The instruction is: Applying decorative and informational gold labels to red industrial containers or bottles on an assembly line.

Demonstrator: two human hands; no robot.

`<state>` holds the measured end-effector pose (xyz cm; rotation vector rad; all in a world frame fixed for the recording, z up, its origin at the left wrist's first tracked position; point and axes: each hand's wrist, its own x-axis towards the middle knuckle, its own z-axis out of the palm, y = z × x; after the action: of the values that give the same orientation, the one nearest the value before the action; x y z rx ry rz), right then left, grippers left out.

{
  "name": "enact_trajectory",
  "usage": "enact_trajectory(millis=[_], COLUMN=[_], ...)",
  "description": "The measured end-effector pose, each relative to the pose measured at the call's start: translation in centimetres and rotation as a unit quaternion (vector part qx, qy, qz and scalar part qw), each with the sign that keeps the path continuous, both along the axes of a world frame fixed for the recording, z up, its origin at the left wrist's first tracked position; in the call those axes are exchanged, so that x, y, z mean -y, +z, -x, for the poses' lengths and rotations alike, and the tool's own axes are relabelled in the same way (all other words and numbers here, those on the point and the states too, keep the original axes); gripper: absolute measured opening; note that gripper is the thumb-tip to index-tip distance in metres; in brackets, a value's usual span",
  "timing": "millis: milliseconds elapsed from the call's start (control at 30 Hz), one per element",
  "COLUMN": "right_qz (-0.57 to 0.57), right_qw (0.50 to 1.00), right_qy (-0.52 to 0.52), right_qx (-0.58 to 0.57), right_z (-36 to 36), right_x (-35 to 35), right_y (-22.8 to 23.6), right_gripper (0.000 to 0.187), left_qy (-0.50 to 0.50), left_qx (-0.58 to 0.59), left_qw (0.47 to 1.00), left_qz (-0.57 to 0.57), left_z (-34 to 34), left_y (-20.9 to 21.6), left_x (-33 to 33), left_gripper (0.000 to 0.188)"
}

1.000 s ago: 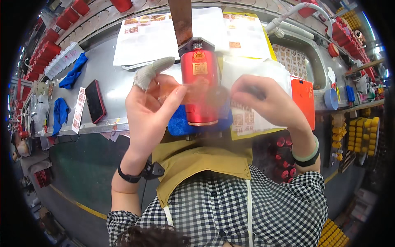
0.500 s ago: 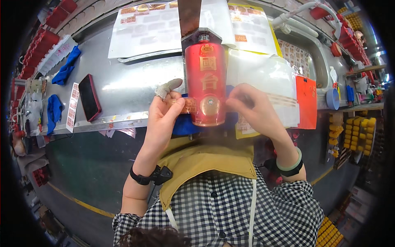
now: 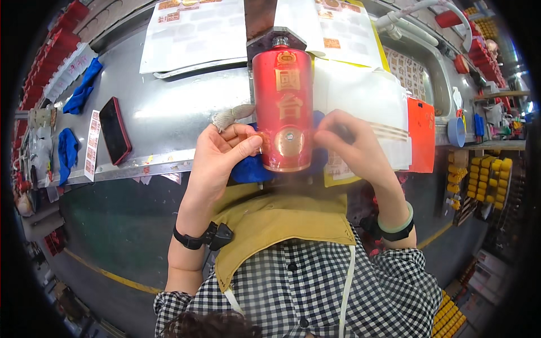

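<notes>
A red bottle (image 3: 287, 101) with gold characters, a round gold emblem and a dark neck lies lengthwise in front of me, its base toward me. My left hand (image 3: 228, 143) is at its lower left side; thumb and fingers are closed on a small gold-and-red decal (image 3: 263, 142) against the bottle. A pale knit cover (image 3: 234, 116) wraps one finger of that hand. At the bottle's right side is my right hand (image 3: 349, 141), fingers curled, tips against or just beside it; what they hold, if anything, is hidden. Blue cloth (image 3: 252, 170) shows under the bottle's lower end.
White decal sheets (image 3: 194, 42) lie behind left, and more papers (image 3: 360, 107) with a red-orange card (image 3: 421, 135) at right. A phone (image 3: 115, 130), a decal strip (image 3: 92, 146) and blue cloths (image 3: 67, 155) are at left. A sink (image 3: 437, 70) stands back right.
My left thumb and fingers have come in against the bottle, and the decal that stuck out to its left now lies close to its side. My right hand has barely shifted.
</notes>
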<state>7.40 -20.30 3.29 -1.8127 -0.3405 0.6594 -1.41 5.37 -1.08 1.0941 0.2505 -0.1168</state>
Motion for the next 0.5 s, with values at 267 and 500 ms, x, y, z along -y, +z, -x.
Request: enact_trajectory(millis=[267, 500], right_qz=[0.033, -0.03], right_qw=[0.999, 1.0], right_qy=[0.019, 0.001], right_qx=[0.033, -0.006], right_z=[-0.21, -0.19], right_x=[-0.13, -0.18], right_y=[-0.43, -0.6], right_gripper=[0.018, 0.017], left_qy=[0.015, 0.011], left_qx=[-0.007, -0.007], left_qw=[1.0, 1.0], left_qz=[-0.009, -0.015], left_z=[-0.04, -0.16], left_y=[0.15, 0.65], left_x=[0.48, 0.71], left_gripper=[0.06, 0.06])
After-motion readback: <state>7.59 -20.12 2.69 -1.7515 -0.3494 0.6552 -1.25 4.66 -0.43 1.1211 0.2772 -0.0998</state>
